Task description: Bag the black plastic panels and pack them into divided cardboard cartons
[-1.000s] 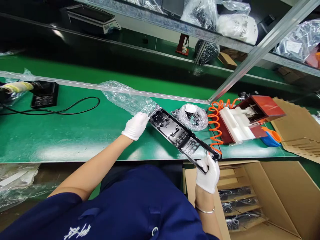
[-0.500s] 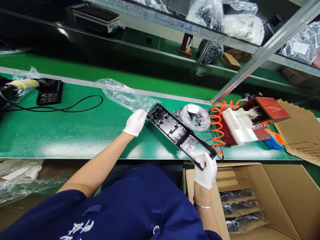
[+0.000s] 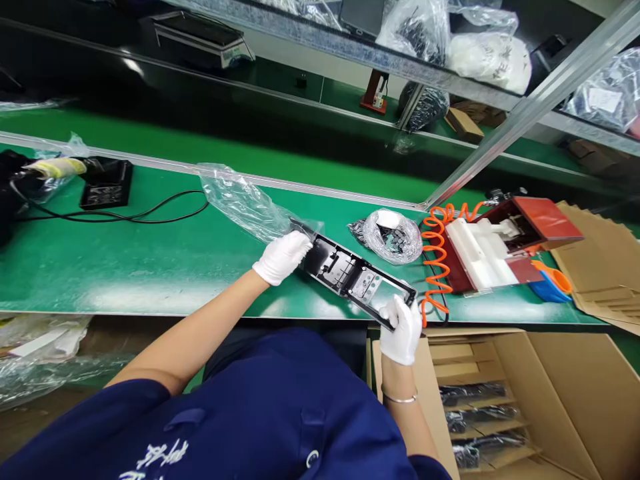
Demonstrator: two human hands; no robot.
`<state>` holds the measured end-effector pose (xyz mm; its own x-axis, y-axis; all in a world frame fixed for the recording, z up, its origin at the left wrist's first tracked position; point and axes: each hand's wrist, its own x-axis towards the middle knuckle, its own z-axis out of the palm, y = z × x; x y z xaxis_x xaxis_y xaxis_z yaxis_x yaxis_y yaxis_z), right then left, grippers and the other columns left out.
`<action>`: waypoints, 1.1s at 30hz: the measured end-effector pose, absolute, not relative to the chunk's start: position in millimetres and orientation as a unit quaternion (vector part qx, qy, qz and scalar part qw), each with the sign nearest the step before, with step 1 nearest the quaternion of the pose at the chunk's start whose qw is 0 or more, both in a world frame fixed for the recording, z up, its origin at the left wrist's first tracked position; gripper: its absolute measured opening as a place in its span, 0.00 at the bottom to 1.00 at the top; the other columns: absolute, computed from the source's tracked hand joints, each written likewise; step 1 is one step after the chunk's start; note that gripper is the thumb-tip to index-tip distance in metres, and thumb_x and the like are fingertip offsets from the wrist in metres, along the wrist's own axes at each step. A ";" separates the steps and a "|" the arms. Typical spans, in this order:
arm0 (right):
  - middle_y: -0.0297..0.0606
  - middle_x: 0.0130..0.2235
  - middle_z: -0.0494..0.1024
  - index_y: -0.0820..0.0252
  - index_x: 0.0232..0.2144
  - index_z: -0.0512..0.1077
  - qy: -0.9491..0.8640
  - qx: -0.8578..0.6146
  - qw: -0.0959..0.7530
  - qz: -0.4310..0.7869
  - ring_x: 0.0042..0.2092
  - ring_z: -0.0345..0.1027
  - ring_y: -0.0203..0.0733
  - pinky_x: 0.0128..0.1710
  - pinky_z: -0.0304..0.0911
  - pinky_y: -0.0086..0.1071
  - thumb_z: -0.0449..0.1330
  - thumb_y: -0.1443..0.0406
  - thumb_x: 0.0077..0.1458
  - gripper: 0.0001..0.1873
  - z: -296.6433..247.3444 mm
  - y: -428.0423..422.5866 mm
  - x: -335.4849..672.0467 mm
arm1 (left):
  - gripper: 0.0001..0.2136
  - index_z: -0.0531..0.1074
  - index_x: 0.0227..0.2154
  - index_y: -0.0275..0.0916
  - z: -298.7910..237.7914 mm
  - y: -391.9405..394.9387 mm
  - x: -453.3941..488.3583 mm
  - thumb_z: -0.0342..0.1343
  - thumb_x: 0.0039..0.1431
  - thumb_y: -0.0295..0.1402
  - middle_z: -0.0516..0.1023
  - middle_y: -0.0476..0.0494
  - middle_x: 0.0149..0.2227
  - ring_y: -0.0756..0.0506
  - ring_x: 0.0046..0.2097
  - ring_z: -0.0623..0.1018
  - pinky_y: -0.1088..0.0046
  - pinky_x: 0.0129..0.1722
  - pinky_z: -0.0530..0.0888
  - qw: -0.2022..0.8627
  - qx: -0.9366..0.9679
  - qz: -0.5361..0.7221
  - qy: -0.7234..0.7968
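Note:
A long black plastic housing (image 3: pixel 334 264), its ribbed inside facing up, slants over the green bench. My right hand (image 3: pixel 401 328), in a white glove, grips its lower right end beside a rectangular opening. White-gloved too, my left hand (image 3: pixel 284 257) is closed at the upper left end, on the mouth of a clear plastic bag (image 3: pixel 245 203). That end of the housing lies within or under the film; my fingers hide part of the edge. The rest of the bag stretches limply up and left across the bench.
A bag of small black parts (image 3: pixel 393 237) lies behind the housing. To its right are a coiled orange hose (image 3: pixel 436 250), a red-and-white fixture (image 3: pixel 480 250) and blue and orange scoops (image 3: pixel 550 285). An open carton (image 3: pixel 555 393) with wrapped parts stands below right. A black cable (image 3: pixel 165 200) lies left.
The housing has shifted left and slightly down, its upper left end now further into the bag. My left hand has moved right over that end; my right hand has moved left with the housing.

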<state>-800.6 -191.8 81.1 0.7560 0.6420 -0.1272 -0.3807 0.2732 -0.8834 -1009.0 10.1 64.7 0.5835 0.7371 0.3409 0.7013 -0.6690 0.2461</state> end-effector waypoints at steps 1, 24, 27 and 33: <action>0.17 0.20 0.48 0.55 0.30 0.58 -0.122 -0.509 0.792 0.315 0.19 0.43 0.26 0.23 0.55 0.23 0.66 0.65 0.51 0.16 80.0 -190.7 -801.7 | 0.14 0.76 0.40 0.38 65.0 8.3 -1008.0 0.46 0.70 0.36 0.80 0.39 0.39 0.42 0.42 0.81 0.69 0.42 0.75 0.043 0.894 0.209 0.394; 0.18 0.20 0.46 0.55 0.24 0.49 -0.080 -0.487 0.794 0.355 0.20 0.40 0.25 0.24 0.57 0.23 0.66 0.58 0.48 0.26 54.3 -144.8 -816.3 | 0.14 0.74 0.38 0.38 61.3 -74.2 -961.7 0.44 0.71 0.36 0.78 0.41 0.34 0.45 0.35 0.79 0.71 0.34 0.74 0.095 0.944 0.180 0.259; 0.18 0.20 0.46 0.55 0.23 0.49 -0.068 -0.477 0.805 0.347 0.20 0.41 0.26 0.26 0.59 0.24 0.65 0.58 0.49 0.25 51.0 -145.5 -819.0 | 0.14 0.73 0.37 0.38 66.1 -58.1 -965.2 0.44 0.72 0.36 0.78 0.41 0.35 0.45 0.35 0.79 0.71 0.34 0.73 0.086 0.930 0.175 0.310; 0.22 0.27 0.62 0.52 0.44 0.64 -0.105 -0.505 0.794 0.321 0.24 0.60 0.29 0.32 0.68 0.27 0.64 0.60 0.51 0.19 53.1 -140.3 -846.5 | 0.15 0.74 0.36 0.36 89.2 -51.1 -939.8 0.43 0.72 0.34 0.78 0.41 0.34 0.44 0.38 0.80 0.70 0.39 0.75 0.103 0.927 0.231 0.276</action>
<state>-846.5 -140.3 53.1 0.7714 0.6164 -0.1579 -0.4040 0.2828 -0.8700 -939.8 -51.1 89.2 0.7410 0.5589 0.3722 0.4631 -0.8268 0.3194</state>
